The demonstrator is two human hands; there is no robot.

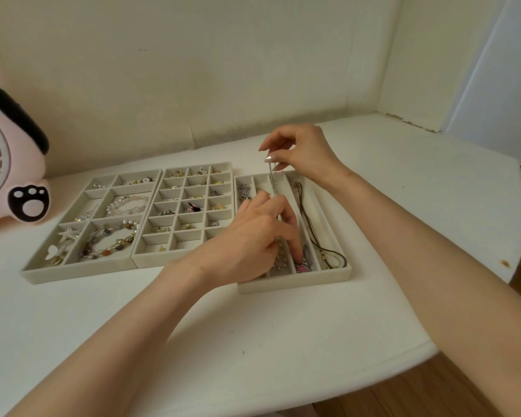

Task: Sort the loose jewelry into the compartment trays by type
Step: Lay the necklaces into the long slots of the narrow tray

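Beside trays (151, 261), pink fan (12, 176), left hand (247, 245), right hand (304, 152) pinching chain (273, 179)

Three beige flocked compartment trays in a row: count the left tray (73, 270), the middle tray (151, 260), the right tray (283, 286). Two bare hands, left hand (253, 236) and right hand (301, 149). One thin silver chain (273, 182), one brown cord necklace (309, 224), one pink paw-print fan (12, 176), one white table (193, 326).

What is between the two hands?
A thin silver chain, running from the right hand down to the left hand. The head view shows it.
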